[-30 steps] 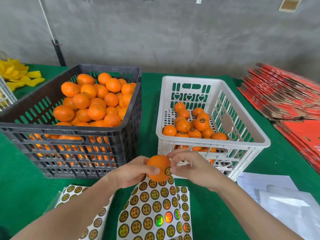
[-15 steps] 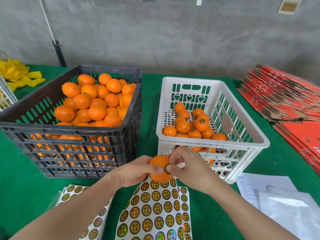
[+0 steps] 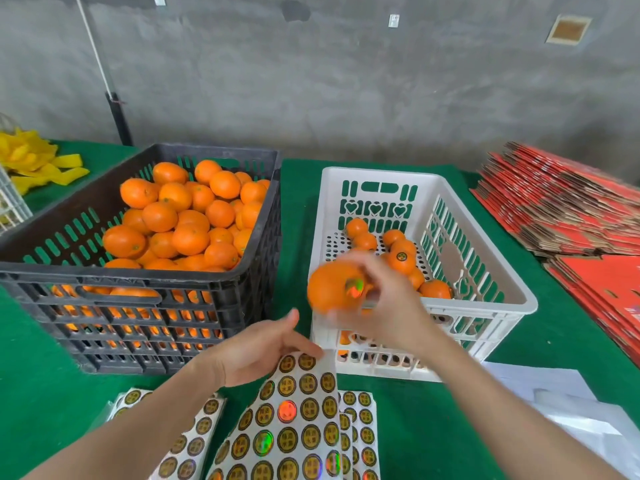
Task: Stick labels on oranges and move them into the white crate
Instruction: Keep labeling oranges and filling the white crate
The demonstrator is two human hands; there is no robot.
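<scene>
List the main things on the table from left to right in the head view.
yellow strips → black crate → white crate → stack of red cartons

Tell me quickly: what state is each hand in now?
Left hand: thumb and forefinger spread at the sticker sheet; whether it holds the sheet cannot be told.
Right hand: gripping a labelled orange, blurred.
</scene>
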